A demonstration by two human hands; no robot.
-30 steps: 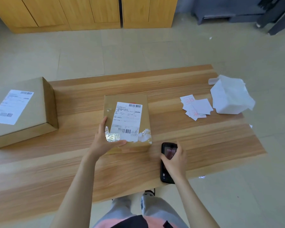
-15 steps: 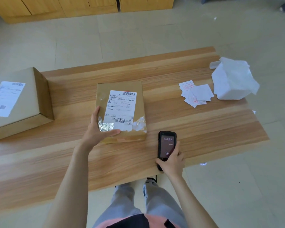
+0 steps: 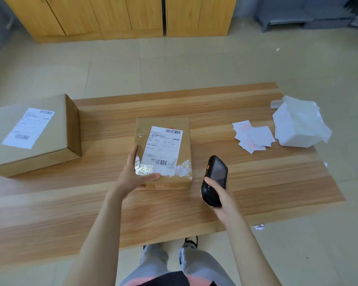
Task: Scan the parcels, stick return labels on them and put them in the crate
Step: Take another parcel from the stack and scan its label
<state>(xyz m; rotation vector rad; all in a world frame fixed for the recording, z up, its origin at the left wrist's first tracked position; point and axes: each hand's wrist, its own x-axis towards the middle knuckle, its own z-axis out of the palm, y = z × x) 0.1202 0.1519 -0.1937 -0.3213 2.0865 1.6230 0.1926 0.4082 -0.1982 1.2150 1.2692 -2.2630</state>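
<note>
Lifted off the table (image 3: 256, 182) since a moment ago, the scanner (image 3: 215, 176) now tilts in the air just right of the parcel's near corner, and the view has swung up to show more floor. At the table's left end a large cardboard box (image 3: 58, 139) is cut off by the frame edge. In the middle lies the parcel (image 3: 186, 145), its shipping label (image 3: 163, 149) too small to read. A crumpled white paper bundle (image 3: 298, 126) sits far right, beside loose return labels (image 3: 254, 137) with blurred red marks. Resting on the parcel's near left corner and hiding it, the left hand (image 3: 134, 174) has straight fingers. Wrapped round the scanner's lower half is the right hand (image 3: 221, 197); the screen is dark
</note>
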